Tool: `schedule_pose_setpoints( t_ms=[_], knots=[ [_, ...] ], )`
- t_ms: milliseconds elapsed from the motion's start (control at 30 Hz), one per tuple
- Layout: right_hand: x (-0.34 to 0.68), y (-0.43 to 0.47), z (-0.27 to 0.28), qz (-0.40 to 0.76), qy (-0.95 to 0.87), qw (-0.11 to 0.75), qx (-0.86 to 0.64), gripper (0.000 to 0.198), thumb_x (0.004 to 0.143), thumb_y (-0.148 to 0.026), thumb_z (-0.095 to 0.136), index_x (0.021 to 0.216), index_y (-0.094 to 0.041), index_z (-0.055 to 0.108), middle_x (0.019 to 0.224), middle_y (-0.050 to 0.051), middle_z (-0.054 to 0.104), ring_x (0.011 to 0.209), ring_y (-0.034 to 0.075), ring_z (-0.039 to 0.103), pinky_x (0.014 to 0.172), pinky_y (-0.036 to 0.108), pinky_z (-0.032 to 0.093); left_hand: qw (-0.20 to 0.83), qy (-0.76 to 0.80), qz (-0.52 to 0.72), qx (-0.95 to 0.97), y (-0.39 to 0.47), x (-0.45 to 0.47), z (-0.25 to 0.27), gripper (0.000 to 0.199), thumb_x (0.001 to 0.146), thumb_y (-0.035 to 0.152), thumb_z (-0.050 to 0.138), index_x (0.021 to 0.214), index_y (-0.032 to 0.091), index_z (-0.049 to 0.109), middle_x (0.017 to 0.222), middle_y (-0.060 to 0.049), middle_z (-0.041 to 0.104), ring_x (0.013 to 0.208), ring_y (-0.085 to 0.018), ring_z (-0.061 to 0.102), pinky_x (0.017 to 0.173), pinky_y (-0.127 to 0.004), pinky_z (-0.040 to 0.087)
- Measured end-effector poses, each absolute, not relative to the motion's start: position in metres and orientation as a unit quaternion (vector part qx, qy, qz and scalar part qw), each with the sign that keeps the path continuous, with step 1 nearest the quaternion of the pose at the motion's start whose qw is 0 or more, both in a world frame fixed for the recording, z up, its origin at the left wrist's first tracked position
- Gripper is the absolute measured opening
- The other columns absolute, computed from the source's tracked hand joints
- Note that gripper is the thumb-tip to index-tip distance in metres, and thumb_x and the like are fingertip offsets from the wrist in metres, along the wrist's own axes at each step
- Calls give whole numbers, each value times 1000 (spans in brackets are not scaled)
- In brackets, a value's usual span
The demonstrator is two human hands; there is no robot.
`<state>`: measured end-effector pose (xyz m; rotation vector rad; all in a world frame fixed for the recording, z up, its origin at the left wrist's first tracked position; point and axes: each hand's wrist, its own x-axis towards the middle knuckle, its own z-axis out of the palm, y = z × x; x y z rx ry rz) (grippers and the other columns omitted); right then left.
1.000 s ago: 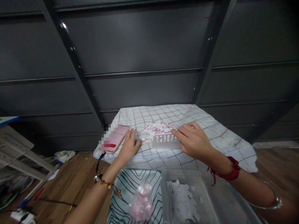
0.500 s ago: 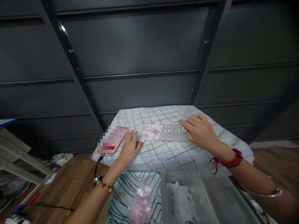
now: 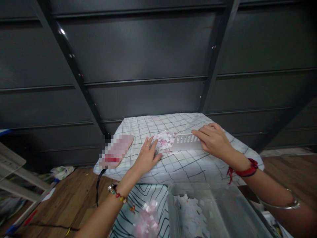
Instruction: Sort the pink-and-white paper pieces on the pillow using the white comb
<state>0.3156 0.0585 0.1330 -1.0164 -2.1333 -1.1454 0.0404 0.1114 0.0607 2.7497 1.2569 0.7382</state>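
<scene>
A small pile of white and pink paper scraps (image 3: 164, 140) lies on a white cloth with a dark grid pattern (image 3: 138, 127). My right hand (image 3: 213, 140) grips the right end of a flat white plastic piece with a row of slots (image 3: 187, 142). That piece stands tilted on the cloth, its left end against the scraps. My left hand (image 3: 147, 157) rests palm down at the left edge of the pile, fingers spread and touching the scraps. A pink phone (image 3: 125, 147), partly pixelated, lies left of this hand.
Below the cloth sits a clear plastic box (image 3: 170, 205) with white paper pieces (image 3: 190, 215) in its left part. Beside it, pink clear wrappers (image 3: 147, 219) lie on a striped surface (image 3: 158, 195). Dark metal panels (image 3: 148, 49) rise behind. A pale rack (image 3: 22, 185) stands left.
My left hand has moved right, from beside the phone to the scraps. The slotted piece has tipped more upright in my right hand, and the scraps are heaped closer together.
</scene>
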Motion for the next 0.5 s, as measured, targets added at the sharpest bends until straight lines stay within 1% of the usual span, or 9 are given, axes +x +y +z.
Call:
schedule_pose_setpoints(
  t_ms=[133, 300, 400, 500],
  knots=[
    [320, 57, 131, -406, -800, 261, -357, 30, 71, 0, 41, 88, -13, 62, 63, 2, 56, 64, 16, 46, 70, 32, 34, 26, 385, 233, 893, 113, 48, 60, 57, 86, 32, 52, 135, 12, 33, 145, -21, 24, 137, -36, 9, 106, -54, 25],
    [320, 55, 128, -401, -803, 268, -350, 30, 71, 0, 41, 89, -13, 62, 63, 2, 56, 64, 16, 46, 70, 32, 35, -2, 316, 242, 917, 113, 50, 61, 40, 87, 20, 51, 127, 20, 47, 145, -13, 26, 137, -36, 9, 107, -56, 23],
    [320, 55, 129, -399, -808, 272, -339, 30, 72, 0, 42, 89, -14, 61, 63, 2, 56, 65, 15, 46, 71, 32, 35, -8, 284, 250, 926, 113, 50, 61, 34, 86, 16, 50, 120, 20, 54, 144, -12, 27, 137, -35, 11, 108, -56, 23],
    [321, 53, 130, -394, -810, 277, -334, 30, 72, 0, 42, 89, -15, 61, 63, 2, 56, 65, 15, 46, 70, 32, 36, -3, 278, 257, 926, 113, 50, 61, 33, 85, 15, 51, 118, 20, 56, 142, -11, 30, 137, -33, 14, 108, -56, 24]
  ],
)
